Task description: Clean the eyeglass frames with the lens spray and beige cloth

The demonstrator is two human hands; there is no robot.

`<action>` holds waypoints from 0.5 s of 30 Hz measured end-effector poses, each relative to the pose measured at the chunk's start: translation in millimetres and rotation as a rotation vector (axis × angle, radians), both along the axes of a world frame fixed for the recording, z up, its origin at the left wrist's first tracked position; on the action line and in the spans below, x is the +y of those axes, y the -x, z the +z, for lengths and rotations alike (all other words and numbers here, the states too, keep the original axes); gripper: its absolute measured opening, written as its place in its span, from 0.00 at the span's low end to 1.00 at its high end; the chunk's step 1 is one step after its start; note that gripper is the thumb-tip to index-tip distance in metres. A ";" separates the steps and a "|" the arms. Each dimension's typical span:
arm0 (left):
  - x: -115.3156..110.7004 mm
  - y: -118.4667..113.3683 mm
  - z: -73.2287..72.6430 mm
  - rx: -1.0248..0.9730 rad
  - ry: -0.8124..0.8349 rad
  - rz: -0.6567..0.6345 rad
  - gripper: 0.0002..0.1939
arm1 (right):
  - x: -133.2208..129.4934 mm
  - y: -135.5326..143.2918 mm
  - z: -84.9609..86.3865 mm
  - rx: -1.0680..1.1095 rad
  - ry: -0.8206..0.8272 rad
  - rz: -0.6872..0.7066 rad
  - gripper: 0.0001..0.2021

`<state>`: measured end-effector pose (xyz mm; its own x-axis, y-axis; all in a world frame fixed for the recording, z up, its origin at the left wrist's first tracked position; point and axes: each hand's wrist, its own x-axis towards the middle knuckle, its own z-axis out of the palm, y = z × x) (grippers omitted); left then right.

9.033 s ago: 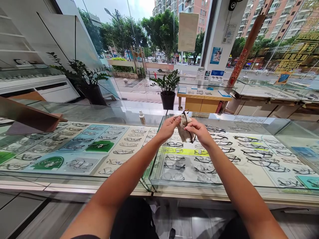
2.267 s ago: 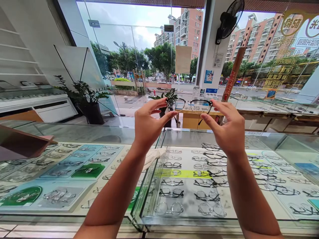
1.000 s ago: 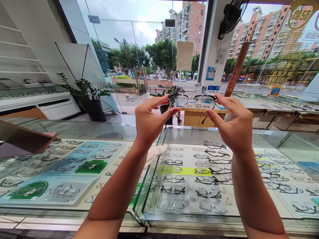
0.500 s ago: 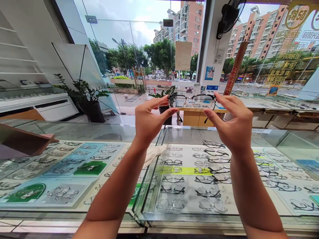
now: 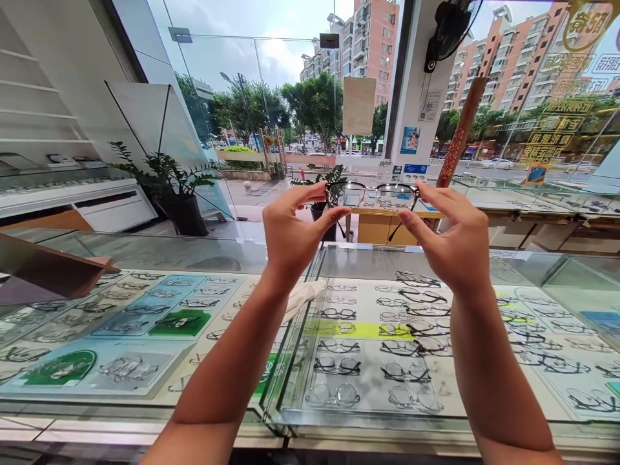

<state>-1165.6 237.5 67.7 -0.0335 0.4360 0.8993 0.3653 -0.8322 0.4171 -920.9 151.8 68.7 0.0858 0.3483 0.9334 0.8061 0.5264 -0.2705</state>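
A pair of eyeglasses (image 5: 372, 187) with dark upper rims and clear lenses is held up in the air above the glass showcase (image 5: 368, 261). My left hand (image 5: 295, 226) pinches the left end of the frame between thumb and fingers. At the other end, my right hand (image 5: 453, 236) grips the frame the same way, thumb below and fingers above. The temples are unfolded, with dark tips hanging below the lenses. Under my forearms, rows of eyeglasses (image 5: 338, 366) lie inside the showcase, some on a yellow strip (image 5: 361, 330).
To the left, another showcase holds glasses on blue panels and a green cloth (image 5: 180, 323). A brown angled stand (image 5: 53, 265) rests on its top. Beyond are potted plants (image 5: 186, 210), a glass door, a further counter (image 5: 513, 203) and a wall fan (image 5: 448, 32).
The eyeglasses have tilted slightly between my hands, and their temple tips have shifted left. Both hands keep their hold. The whole view has shifted a little to the right.
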 end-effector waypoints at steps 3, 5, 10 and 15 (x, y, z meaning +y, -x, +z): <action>1.1 0.3 -0.6 0.007 -0.042 0.021 0.27 | 0.1 0.2 -0.6 -0.011 0.004 -0.009 0.25; 2.8 0.5 -1.1 0.006 -0.089 0.031 0.28 | 0.3 0.5 -1.2 -0.016 0.009 -0.016 0.26; 5.1 1.3 -1.1 0.011 -0.178 0.036 0.27 | 1.0 1.5 -2.2 -0.026 0.022 -0.032 0.25; 5.2 1.5 -0.6 0.013 -0.233 0.037 0.25 | 1.3 1.5 -2.1 -0.038 0.026 -0.040 0.25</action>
<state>-1167.1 242.7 67.1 -0.0332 0.2153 0.9760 0.4017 -0.8913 0.2103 -922.4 153.1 66.5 0.0650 0.3695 0.9269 0.8364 0.4865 -0.2526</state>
